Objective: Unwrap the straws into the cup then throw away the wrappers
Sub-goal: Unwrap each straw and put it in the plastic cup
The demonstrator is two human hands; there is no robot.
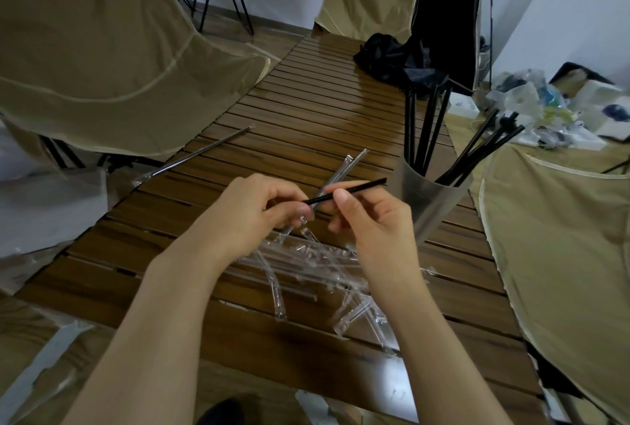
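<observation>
A black straw (354,190) lies across both hands above the slatted wooden table (306,117). My right hand (371,220) pinches it near its middle, its bare end pointing right toward the cup. My left hand (259,209) grips the clear wrapper (337,172) that sticks up and away from the fingers. A frosted plastic cup (429,199) stands just right of my hands and holds several black straws (426,128). A heap of empty clear wrappers (317,267) lies under my wrists. One wrapped straw (201,151) lies alone to the left.
Tan folding chairs stand to the left (102,59), at the far end (368,5) and at the right (562,237). A black cloth bundle (399,63) rests on the far table. Plastic bags and clutter (531,107) cover the floor at the right.
</observation>
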